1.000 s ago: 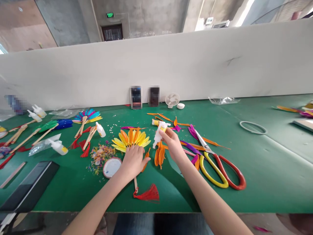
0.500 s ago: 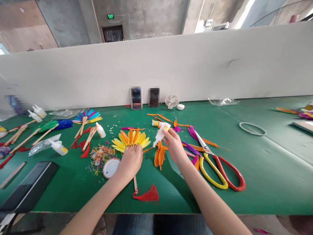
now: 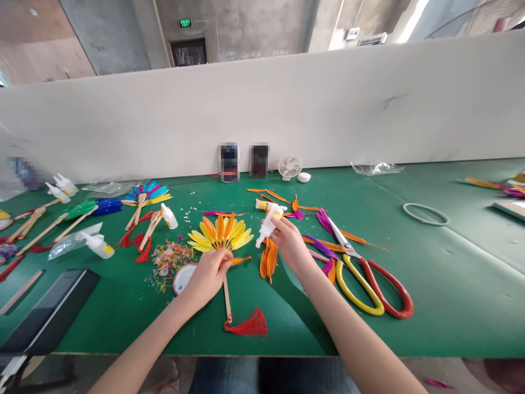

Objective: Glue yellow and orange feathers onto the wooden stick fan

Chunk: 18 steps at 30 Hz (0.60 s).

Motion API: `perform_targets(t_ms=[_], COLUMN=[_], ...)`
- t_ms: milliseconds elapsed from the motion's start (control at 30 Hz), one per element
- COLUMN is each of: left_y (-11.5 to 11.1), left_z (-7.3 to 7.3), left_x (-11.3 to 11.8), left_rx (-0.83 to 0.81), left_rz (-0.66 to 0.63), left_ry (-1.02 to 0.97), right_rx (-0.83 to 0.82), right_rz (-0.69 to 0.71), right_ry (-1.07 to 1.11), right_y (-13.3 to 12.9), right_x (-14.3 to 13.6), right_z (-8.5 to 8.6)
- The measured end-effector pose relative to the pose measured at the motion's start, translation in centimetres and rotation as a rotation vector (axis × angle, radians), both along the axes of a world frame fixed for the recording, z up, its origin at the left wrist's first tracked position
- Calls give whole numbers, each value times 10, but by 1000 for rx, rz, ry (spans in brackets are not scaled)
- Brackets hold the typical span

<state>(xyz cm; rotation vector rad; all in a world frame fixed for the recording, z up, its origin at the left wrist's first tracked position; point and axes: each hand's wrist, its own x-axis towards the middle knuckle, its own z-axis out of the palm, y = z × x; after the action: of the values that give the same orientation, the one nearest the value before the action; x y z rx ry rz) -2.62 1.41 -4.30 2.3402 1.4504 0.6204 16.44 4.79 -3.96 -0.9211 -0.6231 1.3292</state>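
A fan of yellow and orange feathers (image 3: pixel 221 232) lies on the green table, its wooden stick (image 3: pixel 227 298) pointing toward me and ending in a red tassel (image 3: pixel 250 324). My left hand (image 3: pixel 209 272) is closed over the fan's lower part, with an orange feather (image 3: pixel 238 260) pinched in its fingers and sticking out to the right. In my right hand (image 3: pixel 289 241) is a white glue bottle (image 3: pixel 268 225), nozzle tilted down and to the left, right of the fan. Loose orange feathers (image 3: pixel 268 260) lie below the bottle.
Large scissors (image 3: pixel 369 273) with yellow and red handles lie at right among loose feathers. Left are a scrap pile (image 3: pixel 168 262), a round lid (image 3: pixel 183 278), more feather fans (image 3: pixel 146 194), glue bottles (image 3: pixel 98 244) and a black case (image 3: pixel 49 312). A small fan (image 3: pixel 290 166) stands behind.
My left hand has drawn slightly left and toward me, uncovering more of the fan's base. The orange feather in its fingers now shows more. My right hand still holds the bottle, barely moved.
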Motion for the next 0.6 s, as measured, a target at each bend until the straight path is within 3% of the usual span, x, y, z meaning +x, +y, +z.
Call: perform_targets(t_ms=[100,167,600], left_y=[0,1,3], left_z=[7,8,3], left_x=[2,3,5], left_rx=[-172,-201,-47], left_rz=[33,51,84], left_ry=[-72,-39,190], right_rx=[3,8,28], right_rz=[2,13,92], right_ry=[5,2,-149], right_y=[0,1,-6], right_x=[0,0,-9], right_z=[0,-1,1])
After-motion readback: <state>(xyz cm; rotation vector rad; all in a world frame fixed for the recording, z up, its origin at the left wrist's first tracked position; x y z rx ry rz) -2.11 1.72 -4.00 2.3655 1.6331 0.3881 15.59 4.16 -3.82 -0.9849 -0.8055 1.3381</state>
